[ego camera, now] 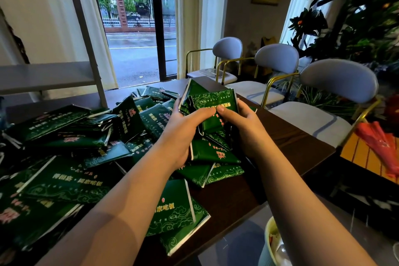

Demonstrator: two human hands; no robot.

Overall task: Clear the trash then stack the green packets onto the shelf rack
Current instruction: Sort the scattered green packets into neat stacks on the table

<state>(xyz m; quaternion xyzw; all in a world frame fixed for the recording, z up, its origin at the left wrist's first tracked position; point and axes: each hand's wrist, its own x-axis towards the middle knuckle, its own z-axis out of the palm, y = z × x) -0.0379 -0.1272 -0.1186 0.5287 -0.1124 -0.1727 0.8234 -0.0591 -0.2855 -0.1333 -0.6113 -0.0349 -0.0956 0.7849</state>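
Observation:
A bundle of green packets (212, 101) with gold print is held above the dark table (285, 142). My left hand (183, 127) grips the bundle's left side, thumb on top. My right hand (239, 123) grips its right side, thumb pressed on the front packet. Several more green packets (71, 179) lie in a loose heap across the table's left and middle. The white shelf rack (49, 75) stands at the far left behind the heap, its lower shelf bare.
A pale green bin (272, 244) with scraps inside sits at the bottom right, beside the table. Three light blue chairs (339, 80) line the table's right side. A red bag (382, 142) and plants are at the far right. A window is behind.

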